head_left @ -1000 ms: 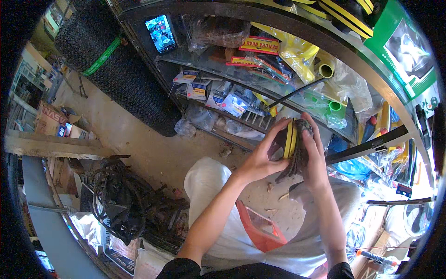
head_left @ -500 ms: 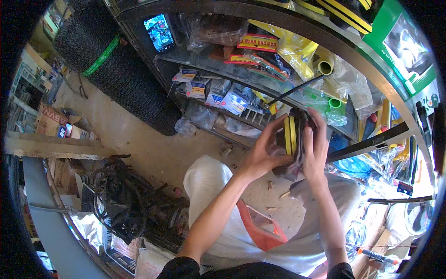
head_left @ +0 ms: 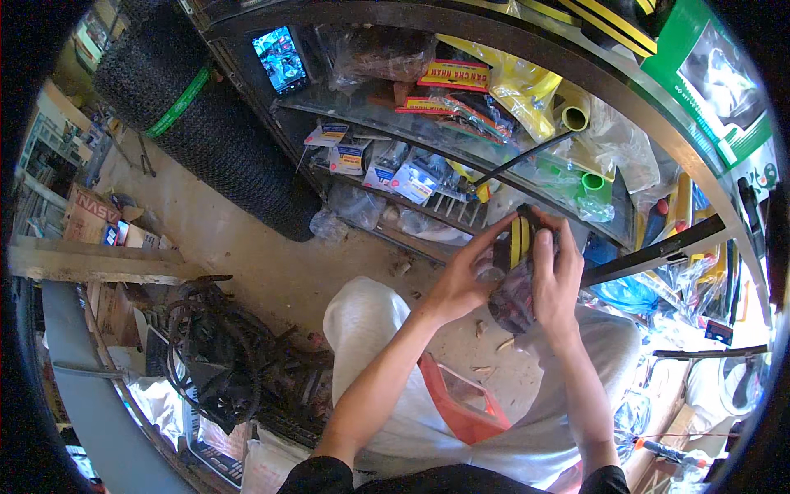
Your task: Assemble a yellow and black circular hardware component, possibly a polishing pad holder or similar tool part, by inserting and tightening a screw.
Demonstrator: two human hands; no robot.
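Between the person's raised knees and the crowded shelf front, both hands met on one small thing. Left hand (head_left: 457,284) and right hand (head_left: 553,276) had their fingers curled narrow around a black-and-yellow striped roll (head_left: 517,244) in a crinkled dark plastic bag (head_left: 512,298), held above the grey-trousered lap. A long black rod (head_left: 527,159) slanted across just behind it, partly blocking the shelf (head_left: 362,103). Small blue-and-white boxed packets (head_left: 385,163) lined that shelf's lower edge; flat red-and-yellow packs (head_left: 454,76) lay above, beside a yellow bag (head_left: 527,90). A lit phone (head_left: 281,59) leaned at the shelf's left end, near a black mesh roll (head_left: 193,123) with a green band. An orange-red plastic bag (head_left: 461,403) rested in the lap.
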